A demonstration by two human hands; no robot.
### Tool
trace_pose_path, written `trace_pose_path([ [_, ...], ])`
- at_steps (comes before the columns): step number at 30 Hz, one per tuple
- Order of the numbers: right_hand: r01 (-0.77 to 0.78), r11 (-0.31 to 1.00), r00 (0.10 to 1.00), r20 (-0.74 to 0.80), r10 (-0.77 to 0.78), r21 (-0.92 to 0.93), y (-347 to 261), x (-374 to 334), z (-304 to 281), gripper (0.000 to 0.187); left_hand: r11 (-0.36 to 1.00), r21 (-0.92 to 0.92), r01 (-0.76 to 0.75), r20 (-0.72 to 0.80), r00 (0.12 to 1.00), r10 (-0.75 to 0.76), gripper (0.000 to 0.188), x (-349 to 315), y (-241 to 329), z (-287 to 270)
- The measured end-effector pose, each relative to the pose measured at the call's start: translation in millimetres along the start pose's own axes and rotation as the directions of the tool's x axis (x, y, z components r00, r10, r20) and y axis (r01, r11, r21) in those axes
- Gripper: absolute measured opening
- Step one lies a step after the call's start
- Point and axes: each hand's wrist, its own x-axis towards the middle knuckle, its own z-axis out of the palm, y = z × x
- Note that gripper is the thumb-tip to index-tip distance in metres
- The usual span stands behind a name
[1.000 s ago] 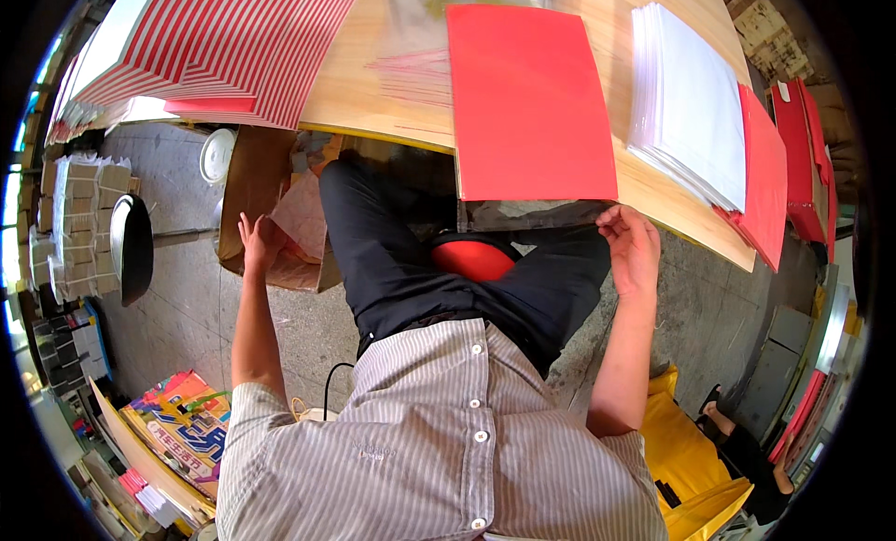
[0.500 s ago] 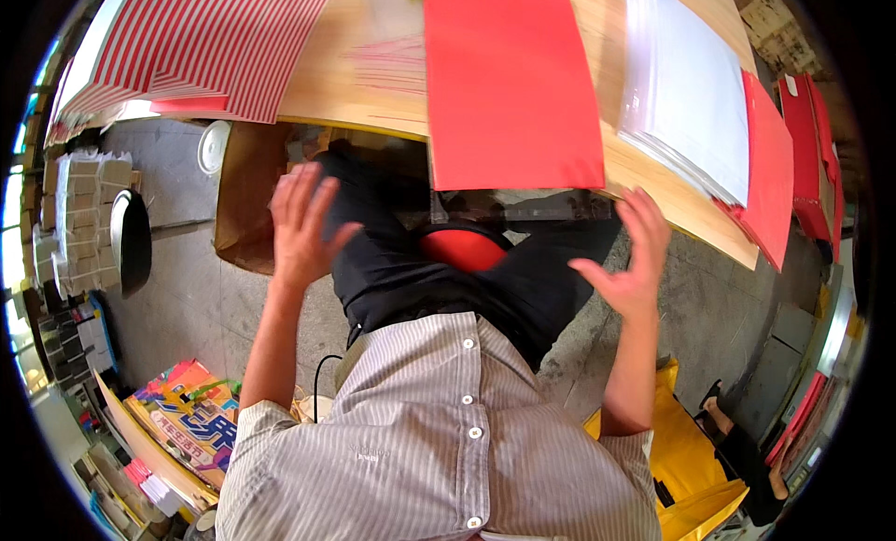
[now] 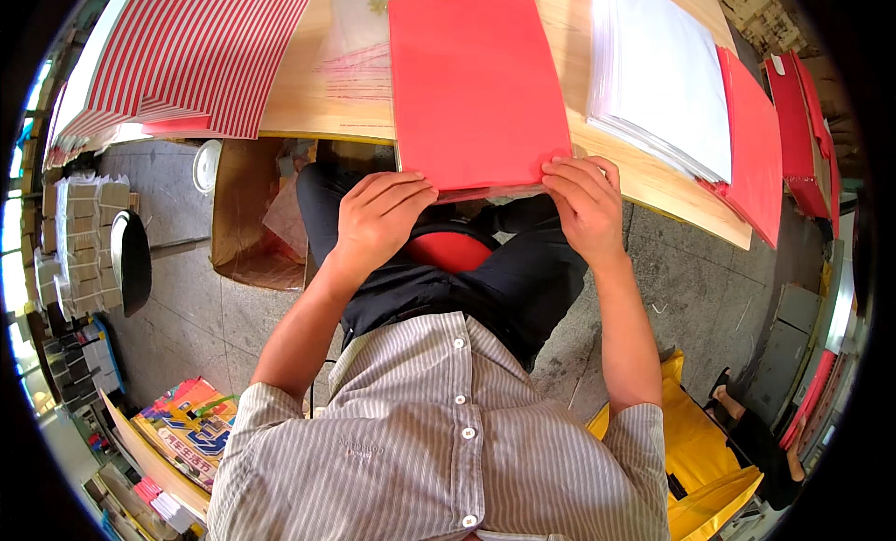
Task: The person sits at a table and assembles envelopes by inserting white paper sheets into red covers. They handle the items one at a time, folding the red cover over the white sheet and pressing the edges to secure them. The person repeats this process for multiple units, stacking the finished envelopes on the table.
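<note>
Your left hand (image 3: 381,219) touched the red sheet (image 3: 478,88) at its seven o'clock, your right hand (image 3: 588,210) at five (pinching or not, I couldn't tell).

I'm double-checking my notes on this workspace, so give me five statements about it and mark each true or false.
1. The left hand and right hand are both at the near edge of the red sheet. True.
2. The white stack lies left of the red sheet. False: the white stack lies to its right.
3. The red sheet overhangs the table. True.
4. The cardboard box stands on the table. False: the cardboard box is below table height.
5. The striped pile is red and white. True.
</note>
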Motion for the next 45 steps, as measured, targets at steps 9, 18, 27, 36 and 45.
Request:
trace_pose_path([
  [9, -0.351, 0.879, 0.936, 0.118, 0.33, 0.322, 1.5, 12.5, -5.8, 0.011, 0.917, -0.195, 0.348, 0.084, 0.937, -0.338, 0.011, 13.5, 3.0, -7.9],
  [18, -0.49, 0.8, 0.869, 0.119, 0.48, 0.347, -6.4, 15.6, -1.1, 0.007, 0.933, -0.126, 0.337, 0.064, 0.941, -0.331, 0.008, 24.6, 4.6, -13.4],
  [27, -0.348, 0.914, 0.937, 0.089, 0.337, 0.209, 1.6, 10.4, 0.0, 0.007, 0.906, -0.24, 0.348, 0.128, 0.937, -0.326, 0.008, 17.9, -0.4, -4.4],
  [36, -0.51, 0.788, 0.858, 0.147, 0.491, 0.344, 0.3, 21.0, 1.7, 0.01, 0.856, -0.226, 0.466, 0.14, 0.885, -0.445, 0.009, 24.3, 0.0, -7.0],
  [45, -0.527, 0.769, 0.844, 0.115, 0.525, 0.36, -0.5, 24.7, 3.2, 0.01, 0.75, -0.258, 0.609, 0.221, 0.793, -0.568, 0.011, 20.0, -1.1, -4.2],
])
